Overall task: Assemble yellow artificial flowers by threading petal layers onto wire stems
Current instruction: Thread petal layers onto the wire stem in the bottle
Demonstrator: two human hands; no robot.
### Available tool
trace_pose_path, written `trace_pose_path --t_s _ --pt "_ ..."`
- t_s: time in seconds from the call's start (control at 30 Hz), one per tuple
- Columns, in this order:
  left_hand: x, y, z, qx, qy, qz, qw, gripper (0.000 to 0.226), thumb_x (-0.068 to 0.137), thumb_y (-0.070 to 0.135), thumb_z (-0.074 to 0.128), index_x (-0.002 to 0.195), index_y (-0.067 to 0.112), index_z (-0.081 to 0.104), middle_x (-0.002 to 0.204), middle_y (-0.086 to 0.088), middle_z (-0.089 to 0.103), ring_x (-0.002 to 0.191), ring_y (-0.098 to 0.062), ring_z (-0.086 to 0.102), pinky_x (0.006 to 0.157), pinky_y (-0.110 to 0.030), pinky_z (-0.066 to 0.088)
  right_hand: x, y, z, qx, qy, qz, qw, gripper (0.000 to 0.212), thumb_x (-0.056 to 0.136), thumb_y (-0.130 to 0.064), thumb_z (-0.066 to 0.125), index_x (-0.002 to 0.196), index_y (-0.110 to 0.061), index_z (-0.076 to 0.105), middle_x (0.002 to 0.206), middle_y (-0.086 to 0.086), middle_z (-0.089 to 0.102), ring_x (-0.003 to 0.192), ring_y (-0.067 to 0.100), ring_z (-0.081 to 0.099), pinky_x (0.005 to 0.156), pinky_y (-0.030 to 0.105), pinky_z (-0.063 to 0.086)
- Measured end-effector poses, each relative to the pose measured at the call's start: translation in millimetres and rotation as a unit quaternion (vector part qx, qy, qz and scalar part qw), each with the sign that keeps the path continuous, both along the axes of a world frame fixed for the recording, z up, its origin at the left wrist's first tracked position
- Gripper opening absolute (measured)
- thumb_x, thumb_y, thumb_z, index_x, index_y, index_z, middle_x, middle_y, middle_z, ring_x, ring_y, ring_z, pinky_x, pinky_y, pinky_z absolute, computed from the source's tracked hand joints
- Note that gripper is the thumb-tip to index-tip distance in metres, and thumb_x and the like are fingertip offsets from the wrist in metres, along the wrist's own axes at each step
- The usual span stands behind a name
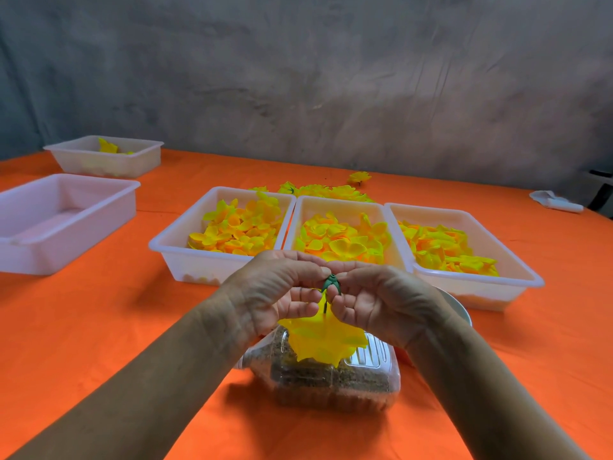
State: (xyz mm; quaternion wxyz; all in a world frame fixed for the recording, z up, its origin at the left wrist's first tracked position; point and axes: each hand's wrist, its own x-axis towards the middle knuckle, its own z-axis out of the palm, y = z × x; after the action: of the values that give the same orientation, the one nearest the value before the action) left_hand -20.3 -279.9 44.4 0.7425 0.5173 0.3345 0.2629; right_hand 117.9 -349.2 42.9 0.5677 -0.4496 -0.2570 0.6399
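In the head view, both hands are meeting above the near middle of the orange-covered counter [99, 327]. The left hand [278, 293] is pinching the green calyx piece [330, 283] from its left side between thumb and curled fingers, and the right hand [374, 298] is pinching the same piece from the right, its fingertips curled in close. A thin green stem [326, 303] is running down from the calyx between the two hands, and the yellow petal layers [323, 340] are hanging below on it, spreading out under the fingers. Directly beneath the petals, a clear plastic container [331, 383] filled with brown granular material is lying on its side on the counter, partly hidden by the forearms.

Beyond the hands, three white trays are sitting side by side, touching: the left tray [172, 250], the middle tray [331, 202] and the right tray [517, 273], each holding loose yellow petals. Behind them, a heap of finished yellow flowers [325, 191] is lying on the counter, with one single flower [359, 177] just apart from it. At the far left, a large white tray [49, 254] is standing well apart from the three, and a smaller white tray [132, 161] behind it is holding a few yellow pieces. A white object [555, 201] is lying at the far right edge; what it is cannot be told.
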Motion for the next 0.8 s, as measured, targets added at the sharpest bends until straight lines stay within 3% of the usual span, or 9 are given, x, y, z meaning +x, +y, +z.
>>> trace_pose_path --t_s 0.1,0.2,0.3,0.47,0.6,0.8 --pt "-0.7 0.2 -0.2 -0.003 -0.002 0.000 1.000 0.013 0.080 -0.003 0.064 0.093 0.002 0.064 0.059 -0.007 0.063 0.041 -0.010 0.054 0.038 -0.019 0.046 -3.3 -1.0 0.6 0.013 -0.014 0.000 1.000 0.015 0.074 0.002 0.059 0.076 0.000 0.073 0.063 0.009 0.065 0.052 0.013 0.062 0.048 0.019 0.052" --pt "-1.1 0.3 0.2 -0.011 -0.007 -0.001 1.000 0.011 0.080 -0.005 0.062 0.086 0.004 0.063 0.056 -0.006 0.062 0.040 -0.009 0.053 0.038 -0.019 0.046 -3.6 -1.2 0.8 0.018 -0.030 0.009 0.999 0.014 0.063 0.001 0.061 0.070 -0.002 0.073 0.062 0.009 0.066 0.052 0.012 0.063 0.047 0.019 0.051" --pt "-1.7 1.6 0.0 -0.007 -0.004 -0.013 1.000 0.013 0.079 -0.006 0.063 0.087 0.005 0.063 0.058 -0.006 0.062 0.042 -0.009 0.054 0.040 -0.020 0.048 -2.0 -1.7 0.6 0.005 -0.031 0.005 0.999 0.015 0.063 0.002 0.062 0.066 -0.004 0.075 0.063 0.010 0.065 0.052 0.013 0.064 0.046 0.020 0.051" --pt "-2.9 2.8 0.4 0.003 -0.001 -0.021 1.000 0.025 0.065 0.000 0.069 0.089 0.005 0.064 0.058 -0.005 0.064 0.043 -0.009 0.055 0.040 -0.021 0.048 -1.4 -2.8 -3.4 -0.011 0.003 -0.009 1.000 0.026 0.062 0.002 0.063 0.088 -0.001 0.068 0.067 0.011 0.066 0.055 0.016 0.064 0.045 0.021 0.051" --pt "-2.5 2.6 -0.4 0.011 -0.003 -0.028 1.000 0.027 0.060 0.003 0.070 0.087 0.006 0.064 0.057 -0.005 0.064 0.042 -0.009 0.055 0.041 -0.020 0.048 0.4 -3.1 -6.2 -0.016 0.025 -0.013 0.999 0.023 0.062 0.004 0.061 0.084 -0.002 0.067 0.068 0.012 0.066 0.054 0.017 0.065 0.044 0.022 0.051" --pt "-2.7 3.4 -3.6 0.082 -0.009 0.003 0.997 0.014 0.075 0.001 0.070 0.084 0.008 0.065 0.056 0.000 0.064 0.043 -0.008 0.054 0.041 -0.019 0.046 0.5 -3.1 -5.4 -0.028 0.027 -0.010 0.999 0.021 0.069 0.008 0.056 0.087 -0.001 0.063 0.065 0.013 0.066 0.051 0.017 0.064 0.044 0.021 0.052"
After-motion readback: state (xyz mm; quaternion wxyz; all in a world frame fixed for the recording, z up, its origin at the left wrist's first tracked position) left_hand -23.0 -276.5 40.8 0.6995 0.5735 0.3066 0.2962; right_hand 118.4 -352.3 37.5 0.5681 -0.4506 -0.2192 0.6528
